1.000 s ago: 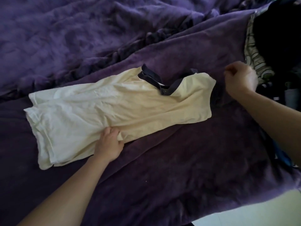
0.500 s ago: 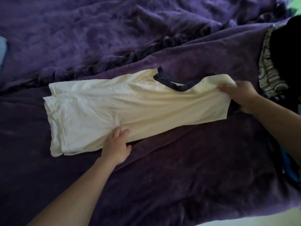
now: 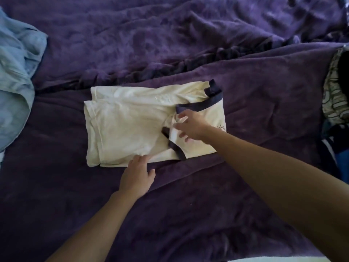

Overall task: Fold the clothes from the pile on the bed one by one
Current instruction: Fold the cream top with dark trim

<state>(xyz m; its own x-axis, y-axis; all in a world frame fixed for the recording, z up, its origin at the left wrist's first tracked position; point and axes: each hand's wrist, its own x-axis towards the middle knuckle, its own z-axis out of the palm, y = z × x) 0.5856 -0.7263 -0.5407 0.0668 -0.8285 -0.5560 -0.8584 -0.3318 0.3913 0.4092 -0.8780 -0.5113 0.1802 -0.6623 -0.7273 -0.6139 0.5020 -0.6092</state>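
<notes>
Pale blue cloth (image 3: pixel 16 72) lies crumpled at the far left edge of the bed, well apart from the work; purple blanket (image 3: pixel 188 214) covers the whole bed, smooth in the near half, rumpled and ridged across the far half.

Cream shirt (image 3: pixel 128 121) lies at the middle of the bed, flat on the blanket, folded into a rough rectangle, its hem layers stacked at the left end; navy neck band (image 3: pixel 201 105) curls across the top layer near the right end; a second navy band (image 3: pixel 175 147) runs slantwise down to the near edge; small dark printed mark (image 3: pixel 221 127) shows at the right edge.

Left hand (image 3: pixel 137 174) lies palm down on the blanket, fingers straight and close together, fingertips pressing the shirt's near edge.

Right hand (image 3: pixel 191 126) rests on the top layer between the two navy bands, fingers fanned apart; cloth puckers under the thumb; cannot tell whether thumb and forefinger pinch it or only lie on it.

Patterned fabric (image 3: pixel 333 95) and dark clothes (image 3: pixel 344 69) sit heaped at the far right edge of the bed.
</notes>
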